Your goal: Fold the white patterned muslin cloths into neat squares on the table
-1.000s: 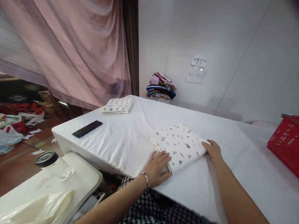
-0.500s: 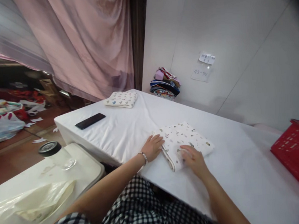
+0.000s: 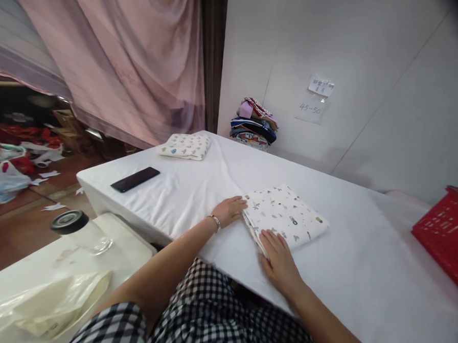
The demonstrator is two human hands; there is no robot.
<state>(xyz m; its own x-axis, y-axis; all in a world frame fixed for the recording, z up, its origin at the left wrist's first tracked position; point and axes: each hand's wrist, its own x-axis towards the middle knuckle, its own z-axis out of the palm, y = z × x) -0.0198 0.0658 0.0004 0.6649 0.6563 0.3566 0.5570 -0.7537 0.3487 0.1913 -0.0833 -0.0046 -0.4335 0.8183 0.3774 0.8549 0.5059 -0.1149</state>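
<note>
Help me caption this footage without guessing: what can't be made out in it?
All in the head view:
Folded printed cloth: underside hidden by its own top layers; part of its near edge covered by the right hand.
Left hand: palm hidden by the back of the hand.
Red basket: cut off by the right edge.
Upper paper sign: writing too small and blurred.

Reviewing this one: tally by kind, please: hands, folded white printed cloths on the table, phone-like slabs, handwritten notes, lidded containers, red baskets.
Left hand and right hand: 2
Folded white printed cloths: 2
Flat black phone-like slab: 1
White handwritten paper notes: 2
Clear black-lidded container: 1
Red slotted plastic basket: 1
Total: 9
</note>
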